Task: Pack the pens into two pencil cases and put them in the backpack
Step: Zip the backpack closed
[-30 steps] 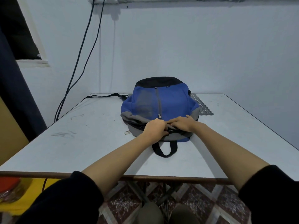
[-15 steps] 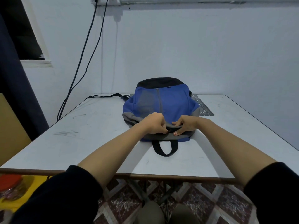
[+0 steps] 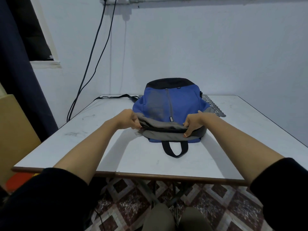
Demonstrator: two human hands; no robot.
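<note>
Toward the near counter [image 3: 103, 157] edge points the carry loop [image 3: 175, 151] of the backpack [image 3: 173, 104], which lies flat mid-counter. Left hand [image 3: 129, 119] pinches the zip line [image 3: 166, 130] at its left end. Right hand [image 3: 194, 123] grips the grey rim [image 3: 165, 124] at the right end, fingers curled over. Bag body sits just beyond both hands. Farther back, cables [image 3: 93, 52] hang down the wall [image 3: 208, 47].

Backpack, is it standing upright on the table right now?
No, the backpack lies flat on the table, front panel facing up, while the left hand and right hand grip its near edge.
</note>
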